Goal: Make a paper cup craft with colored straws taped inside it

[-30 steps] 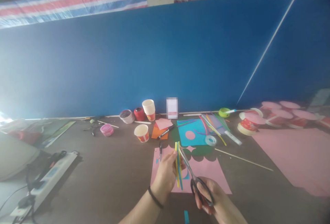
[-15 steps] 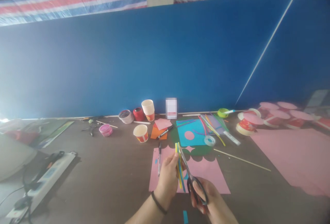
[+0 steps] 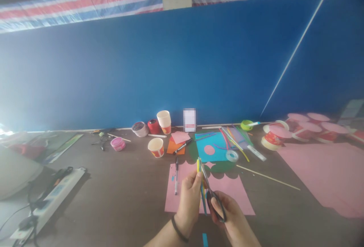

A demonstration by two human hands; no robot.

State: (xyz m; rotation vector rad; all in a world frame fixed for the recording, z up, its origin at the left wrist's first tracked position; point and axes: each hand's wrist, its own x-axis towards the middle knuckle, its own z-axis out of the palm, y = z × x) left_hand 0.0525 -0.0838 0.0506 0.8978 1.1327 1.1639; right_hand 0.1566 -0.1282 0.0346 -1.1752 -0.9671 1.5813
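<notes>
Yellow and blue strips are pinched upright in my left hand, which has a dark band at its wrist. My right hand grips black-handled scissors, their blades close together along the strips' upper end. Beneath both hands lies a pink sheet with scalloped cutouts along its far edge. A pen rests on the sheet's left part. Near the table's front edge is a small blue piece.
Behind the sheet are a paper cup, a blue sheet, a tape roll and colored strips. A thin stick and pink-topped cups are at right. A power strip lies left.
My left hand has moved slightly right with the strips, closer to the scissors. The scissor blades and handles have come closer together.
</notes>
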